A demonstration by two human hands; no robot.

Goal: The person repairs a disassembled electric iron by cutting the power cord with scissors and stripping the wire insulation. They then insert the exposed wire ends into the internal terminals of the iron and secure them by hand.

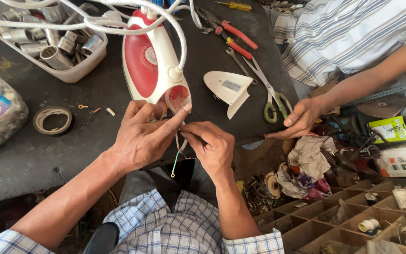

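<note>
Both hands, left hand (142,136) & right hand (211,146), pinch wires (178,149) at iron (153,61) rear, wrists angled inward.

Scissors (269,91), red-handled pliers (233,36), a tape roll (52,120) and a tub of metal fittings (78,70) lie about the dark bench (24,155).

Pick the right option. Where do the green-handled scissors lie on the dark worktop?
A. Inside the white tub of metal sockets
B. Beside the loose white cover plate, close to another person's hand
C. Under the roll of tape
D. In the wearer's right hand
B: the scissors lie just right of the white cover plate, with the other person's hand reaching at their handles.
</note>
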